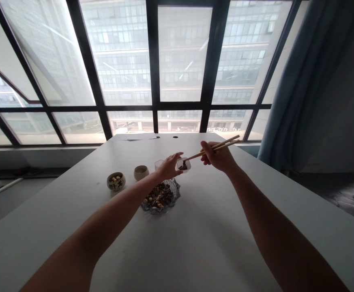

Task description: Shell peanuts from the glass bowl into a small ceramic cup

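Note:
My left hand (170, 167) is closed around a small clear plastic cup (187, 166), tilted toward me, with dark pieces like seeds inside. In my right hand (217, 155) is a pair of wooden chopsticks (228, 143), their tips reaching into the cup. Below my left forearm sits a scalloped glass bowl (177, 190) of striped sunflower seeds (164, 194) and several peanuts (156, 204); the forearm hides part of it. Behind my left wrist, a second clear container (158, 163) is partly covered.
On the white table (213, 227), left of the glass bowl, stand a ceramic cup with dark characters (116, 185), holding several peanuts, and a plain beige cup (140, 172). White papers (137, 136) lie at the far edge by the windows. A blue curtain (298, 89) hangs at right.

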`<state>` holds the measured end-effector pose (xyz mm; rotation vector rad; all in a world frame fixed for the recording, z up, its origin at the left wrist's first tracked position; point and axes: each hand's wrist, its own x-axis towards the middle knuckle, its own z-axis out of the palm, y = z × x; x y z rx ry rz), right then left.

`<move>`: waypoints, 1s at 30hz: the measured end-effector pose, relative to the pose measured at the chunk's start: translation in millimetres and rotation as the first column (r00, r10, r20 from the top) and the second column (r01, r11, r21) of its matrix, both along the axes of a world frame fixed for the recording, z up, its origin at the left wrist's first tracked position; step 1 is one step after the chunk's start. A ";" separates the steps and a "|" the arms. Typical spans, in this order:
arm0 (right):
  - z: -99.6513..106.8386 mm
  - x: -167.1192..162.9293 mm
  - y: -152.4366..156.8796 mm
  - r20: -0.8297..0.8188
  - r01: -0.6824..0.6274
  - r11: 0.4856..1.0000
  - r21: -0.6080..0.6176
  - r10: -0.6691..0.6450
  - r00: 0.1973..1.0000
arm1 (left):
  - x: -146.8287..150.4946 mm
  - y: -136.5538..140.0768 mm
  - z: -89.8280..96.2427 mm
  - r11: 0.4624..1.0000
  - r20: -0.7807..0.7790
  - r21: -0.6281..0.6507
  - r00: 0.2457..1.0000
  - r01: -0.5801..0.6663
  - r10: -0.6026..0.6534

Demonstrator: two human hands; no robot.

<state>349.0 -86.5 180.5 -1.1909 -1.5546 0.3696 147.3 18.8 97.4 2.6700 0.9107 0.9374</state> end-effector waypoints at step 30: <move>-33.2 -43.4 3.2 0.206 -0.406 0.853 -0.327 0.484 0.851 | -187.9 -64.6 -12.7 0.875 0.057 0.276 0.916 -0.398 0.398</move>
